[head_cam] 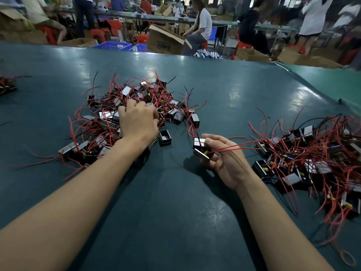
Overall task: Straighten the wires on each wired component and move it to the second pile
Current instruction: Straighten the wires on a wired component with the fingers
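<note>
A tangled pile of small black box components with red wires [134, 98] lies at the centre left of the green table. My left hand [137, 120] reaches into it, fingers curled down among the parts; what they touch is hidden. My right hand [220, 155] grips one wired component [201, 147], its red wires trailing to the right over my fingers. A second pile of the same components [304, 159] spreads at the right. One lone black component [165, 137] sits between my hands.
The green table [175, 202] stretches wide, its far edge at the top. A few more wired parts [6, 85] lie at the far left edge. A rubber band [346, 258] lies at the bottom right. People, cardboard boxes and blue crates stand beyond the table.
</note>
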